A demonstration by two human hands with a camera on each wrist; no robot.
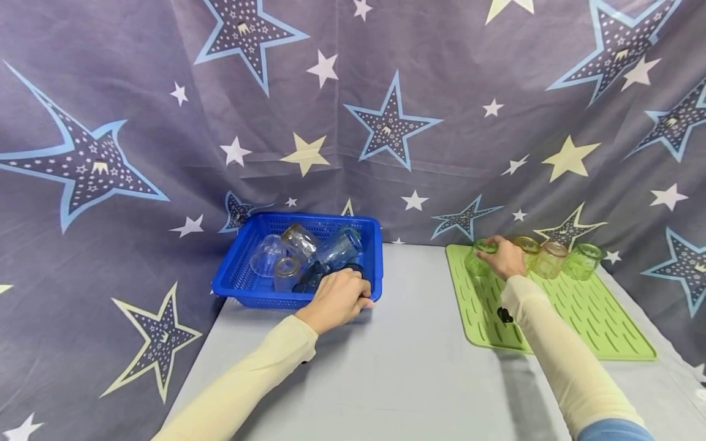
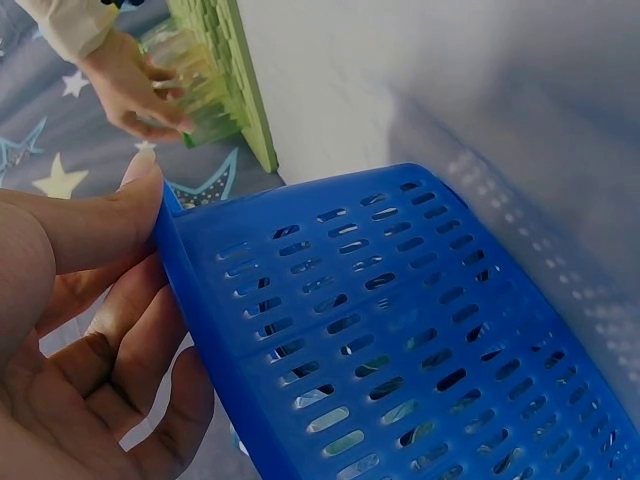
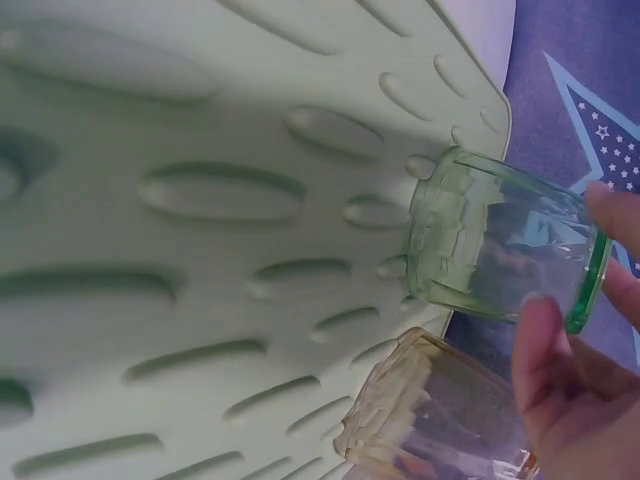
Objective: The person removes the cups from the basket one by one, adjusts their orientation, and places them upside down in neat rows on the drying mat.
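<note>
At the front right corner of the blue plastic basket [image 1: 231,275], my left hand [image 1: 341,295] grips the rim. In the left wrist view, the thumb and fingers pinch the basket's edge [image 2: 225,330]. My right hand [image 1: 503,257] is over the back left of the green drying mat [image 1: 557,318]. It pinches the rim of a clear green glass cup [image 3: 500,245], whose base is at the mat. Right of that cup stand a yellow glass cup [image 1: 529,246], a pinkish glass cup [image 1: 549,262] and another green glass cup [image 1: 583,260], in a row.
Several glasses lie inside the basket: a clear one [image 1: 267,257], an amber-tinted one [image 1: 300,241], a bluish one [image 1: 337,248] and dark ones partly behind my left hand. A star-patterned cloth [image 1: 386,184] hangs behind the white table [image 1: 408,367].
</note>
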